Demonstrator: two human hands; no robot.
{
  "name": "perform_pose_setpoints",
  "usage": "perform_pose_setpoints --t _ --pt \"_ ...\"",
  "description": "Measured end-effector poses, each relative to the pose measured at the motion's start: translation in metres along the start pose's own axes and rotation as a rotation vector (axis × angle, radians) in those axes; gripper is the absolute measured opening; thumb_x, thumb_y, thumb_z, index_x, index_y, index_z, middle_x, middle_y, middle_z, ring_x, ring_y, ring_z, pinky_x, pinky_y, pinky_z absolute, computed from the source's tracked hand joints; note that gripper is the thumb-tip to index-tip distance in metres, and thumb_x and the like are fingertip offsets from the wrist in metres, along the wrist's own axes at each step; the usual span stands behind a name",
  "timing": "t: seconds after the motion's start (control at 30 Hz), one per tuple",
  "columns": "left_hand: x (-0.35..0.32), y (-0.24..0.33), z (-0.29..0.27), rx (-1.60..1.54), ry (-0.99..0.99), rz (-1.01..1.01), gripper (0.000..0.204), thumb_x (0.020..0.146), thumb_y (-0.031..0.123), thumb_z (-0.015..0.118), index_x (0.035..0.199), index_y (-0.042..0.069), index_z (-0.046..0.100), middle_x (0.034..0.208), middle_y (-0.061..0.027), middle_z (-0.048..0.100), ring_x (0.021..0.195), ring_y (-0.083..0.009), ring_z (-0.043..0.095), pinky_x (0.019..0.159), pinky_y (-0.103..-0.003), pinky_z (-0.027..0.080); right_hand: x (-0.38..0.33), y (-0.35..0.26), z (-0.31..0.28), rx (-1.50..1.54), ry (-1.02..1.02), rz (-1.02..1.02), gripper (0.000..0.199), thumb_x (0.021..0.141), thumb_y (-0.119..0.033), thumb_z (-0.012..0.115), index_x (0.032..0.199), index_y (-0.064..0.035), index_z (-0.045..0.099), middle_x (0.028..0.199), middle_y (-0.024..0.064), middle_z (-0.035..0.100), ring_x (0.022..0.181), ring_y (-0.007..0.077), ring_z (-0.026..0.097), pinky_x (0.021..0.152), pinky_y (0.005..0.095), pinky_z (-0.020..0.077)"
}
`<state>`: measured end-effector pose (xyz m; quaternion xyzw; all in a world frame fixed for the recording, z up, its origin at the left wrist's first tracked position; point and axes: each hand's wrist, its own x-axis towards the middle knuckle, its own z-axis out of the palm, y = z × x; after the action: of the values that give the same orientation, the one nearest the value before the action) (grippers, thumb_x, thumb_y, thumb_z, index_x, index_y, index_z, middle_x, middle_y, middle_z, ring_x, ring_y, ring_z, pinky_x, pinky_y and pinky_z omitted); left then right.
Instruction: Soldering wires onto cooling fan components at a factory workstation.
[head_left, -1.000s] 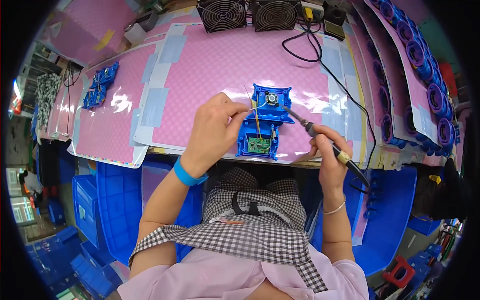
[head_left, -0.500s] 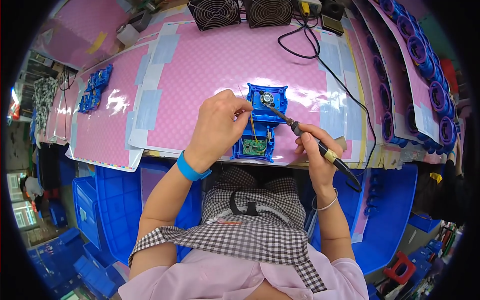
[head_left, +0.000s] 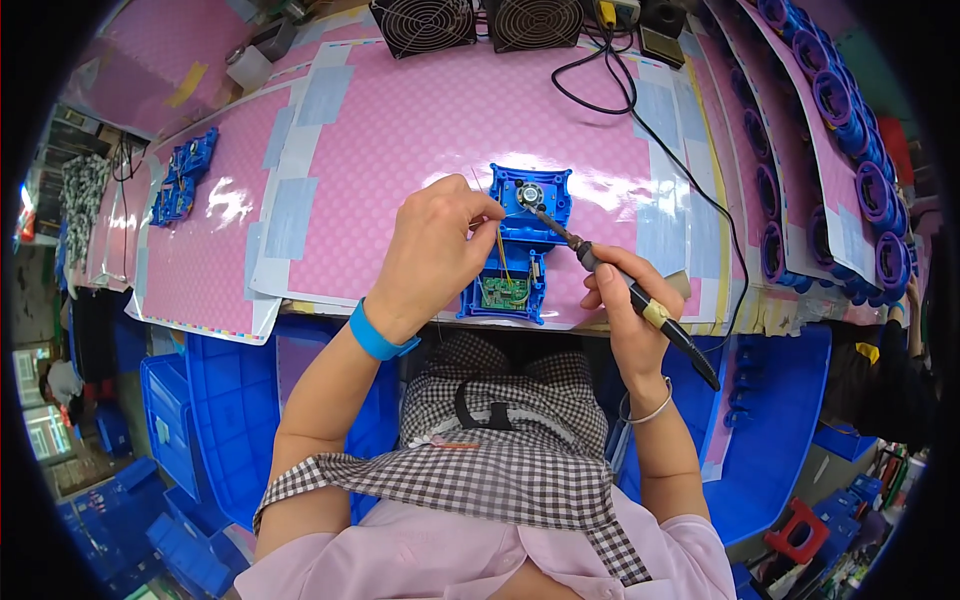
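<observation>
A blue plastic housing (head_left: pixel 556 228) lies opened out in two halves near the table's front edge. Its far half carries a small round speaker (head_left: pixel 530 195); a green circuit board (head_left: pixel 505 293) sits in the near half, with thin coloured wires (head_left: pixel 503 260) running up from it. My right hand (head_left: pixel 637 315) grips a soldering iron (head_left: pixel 588 257) like a pen, its tip at the speaker's near edge. Closed in a pinch, my left hand (head_left: pixel 425 255) holds a thin wire (head_left: pixel 476 180) just left of the speaker; its exact kind is hard to make out.
Two fans (head_left: pixel 425 25) stand at the back, beside a black cable (head_left: pixel 690 185) that loops down the right. More blue housings (head_left: pixel 185 175) lie at left. Racks of blue-purple round parts (head_left: pixel 832 97) stand at right. Blue bins (head_left: pixel 235 420) sit below the table edge.
Both hands stay almost in place, the iron's tip still at the speaker. The whole view has shifted slightly, and the iron's handle has tilted a little.
</observation>
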<state>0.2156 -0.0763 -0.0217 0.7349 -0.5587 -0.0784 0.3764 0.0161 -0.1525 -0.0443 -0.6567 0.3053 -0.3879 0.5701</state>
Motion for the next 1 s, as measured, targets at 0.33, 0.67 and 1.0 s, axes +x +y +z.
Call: perform_pose_setpoints --t 0.33,0.67,1.0 --pt "0.0 0.003 0.004 0.016 0.0 0.052 0.006 0.073 0.003 0.061 0.077 0.001 0.065 0.072 -0.0131 0.055 0.069 -0.0296 0.057 0.062 -0.04 0.045 0.001 -0.003 -0.012 -0.166 0.048 -0.148 0.018 0.086 -0.005 0.058 0.098 0.0061 0.064 0.075 0.0108 0.064 0.056 0.0109 0.058 0.052 0.0208 0.0461" --pt "0.007 0.009 0.02 0.015 -0.014 0.142 0.005 0.073 0.002 0.064 0.078 0.001 0.064 0.069 -0.0108 0.053 0.062 -0.0253 0.055 0.055 -0.035 0.042 0.015 -0.006 -0.027 -0.155 -0.016 0.004 0.018 0.085 -0.008 0.06 0.097 0.0042 0.066 0.071 0.0082 0.063 0.054 0.0092 0.055 0.05 0.0201 0.0424" --pt "0.011 0.013 0.022 0.024 -0.08 0.056 0.007 0.075 0.001 0.058 0.076 -0.001 0.064 0.076 -0.0153 0.056 0.072 -0.033 0.058 0.065 -0.043 0.046 0.019 0.002 -0.028 -0.191 -0.058 -0.058 0.017 0.085 -0.006 0.06 0.096 0.0044 0.066 0.073 0.0078 0.063 0.057 0.0086 0.055 0.051 0.02 0.0423"
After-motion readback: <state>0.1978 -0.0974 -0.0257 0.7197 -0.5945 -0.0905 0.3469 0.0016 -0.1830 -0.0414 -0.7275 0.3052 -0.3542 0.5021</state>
